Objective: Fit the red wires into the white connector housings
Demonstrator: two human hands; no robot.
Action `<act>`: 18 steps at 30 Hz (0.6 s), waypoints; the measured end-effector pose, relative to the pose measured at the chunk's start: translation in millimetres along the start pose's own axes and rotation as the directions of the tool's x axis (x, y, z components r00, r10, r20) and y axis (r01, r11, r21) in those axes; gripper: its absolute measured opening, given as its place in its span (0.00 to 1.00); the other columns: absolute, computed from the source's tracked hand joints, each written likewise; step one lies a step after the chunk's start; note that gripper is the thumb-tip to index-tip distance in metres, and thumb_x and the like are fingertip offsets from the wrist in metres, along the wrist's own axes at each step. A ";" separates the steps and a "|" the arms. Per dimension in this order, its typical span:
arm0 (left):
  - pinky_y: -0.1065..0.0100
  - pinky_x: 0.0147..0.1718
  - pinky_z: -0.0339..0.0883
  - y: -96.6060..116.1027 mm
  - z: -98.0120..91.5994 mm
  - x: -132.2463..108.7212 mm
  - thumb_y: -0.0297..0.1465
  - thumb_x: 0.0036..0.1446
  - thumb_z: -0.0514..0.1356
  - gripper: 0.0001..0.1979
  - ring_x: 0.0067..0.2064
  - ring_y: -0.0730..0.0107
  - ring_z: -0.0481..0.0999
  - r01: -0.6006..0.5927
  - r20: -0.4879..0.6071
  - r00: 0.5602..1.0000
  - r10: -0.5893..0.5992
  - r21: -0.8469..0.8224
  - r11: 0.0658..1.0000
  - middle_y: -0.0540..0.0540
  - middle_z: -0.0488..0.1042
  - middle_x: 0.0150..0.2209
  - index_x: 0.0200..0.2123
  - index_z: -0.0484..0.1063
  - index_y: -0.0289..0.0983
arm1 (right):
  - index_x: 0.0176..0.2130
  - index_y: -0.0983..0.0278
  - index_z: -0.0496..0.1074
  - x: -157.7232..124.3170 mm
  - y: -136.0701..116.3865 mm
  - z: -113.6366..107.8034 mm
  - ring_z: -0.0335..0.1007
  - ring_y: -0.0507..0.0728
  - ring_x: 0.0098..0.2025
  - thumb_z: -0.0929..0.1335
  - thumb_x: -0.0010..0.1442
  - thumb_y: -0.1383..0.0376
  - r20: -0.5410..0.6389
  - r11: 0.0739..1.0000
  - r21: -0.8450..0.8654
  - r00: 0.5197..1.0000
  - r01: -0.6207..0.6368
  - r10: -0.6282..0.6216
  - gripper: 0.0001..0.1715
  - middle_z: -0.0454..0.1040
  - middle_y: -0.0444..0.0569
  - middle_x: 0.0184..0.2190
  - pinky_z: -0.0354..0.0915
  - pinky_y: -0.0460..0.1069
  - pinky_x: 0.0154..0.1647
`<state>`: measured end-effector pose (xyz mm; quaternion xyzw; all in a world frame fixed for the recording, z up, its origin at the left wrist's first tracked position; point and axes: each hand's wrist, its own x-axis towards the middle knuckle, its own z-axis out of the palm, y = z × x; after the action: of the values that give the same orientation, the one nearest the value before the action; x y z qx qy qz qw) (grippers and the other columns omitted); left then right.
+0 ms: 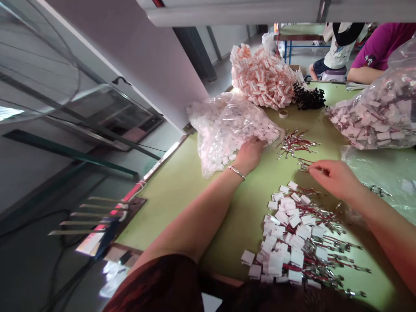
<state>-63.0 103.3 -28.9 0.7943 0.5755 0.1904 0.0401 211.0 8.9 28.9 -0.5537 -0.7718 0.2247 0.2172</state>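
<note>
At the mouth of a clear plastic bag (224, 130) full of small white plastic housings, my left hand (251, 154) rests with its fingers curled down. What those fingertips hold is hidden. My right hand (333, 175) is closed in a pinch on a short red wire with metal terminals (303, 164), just above the green tabletop. Beyond it lies a loose pile of red wires with metal ends (295, 143). Nearer to me, a large heap of red wires fitted with white housings (287, 229) spreads below both hands, metal ends pointing right.
A tall pile of pinkish-white parts (260, 76) stands at the back, beside black pieces (308, 96) and a tape roll (283, 113). Another full bag (377, 117) is at right. A metal-pronged rack (107, 221) sits at the left edge. Other people are beyond the table.
</note>
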 end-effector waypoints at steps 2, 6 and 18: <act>0.58 0.49 0.63 0.7 4.2 -2.2 0.28 0.59 0.52 0.18 0.48 0.55 0.69 0.001 -0.010 1.000 -0.001 0.031 1.000 0.36 0.69 0.46 0.50 0.73 0.36 | 0.32 0.61 0.77 13.2 20.5 -2.1 0.63 0.52 0.22 0.64 0.57 0.63 -0.086 0.988 -0.151 0.996 -0.016 0.003 0.12 0.77 0.47 0.28 0.57 0.48 0.24; 0.60 0.46 0.65 12.0 4.1 -10.0 0.26 0.58 0.51 0.17 0.46 0.56 0.70 0.040 -0.013 0.999 -0.040 0.002 0.999 0.36 0.69 0.43 0.47 0.74 0.34 | 0.33 0.61 0.76 19.3 38.2 4.7 0.66 0.52 0.27 0.65 0.58 0.63 -0.020 0.943 -0.333 0.999 0.019 -0.028 0.10 0.75 0.48 0.34 0.58 0.48 0.27; 0.63 0.40 0.65 31.7 0.6 -24.4 0.25 0.49 0.59 0.10 0.37 0.62 0.71 0.087 0.044 0.996 -0.077 -0.305 0.948 0.42 0.74 0.35 0.35 0.78 0.35 | 0.35 0.62 0.70 7.4 22.3 21.5 0.69 0.55 0.29 0.62 0.62 0.65 0.054 0.955 -0.285 0.996 0.082 -0.070 0.09 0.75 0.48 0.32 0.59 0.49 0.28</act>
<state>-40.8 70.1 -26.8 0.7567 0.5708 0.2630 0.1800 213.2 20.1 -0.8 -0.5443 -0.8215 0.1137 0.1262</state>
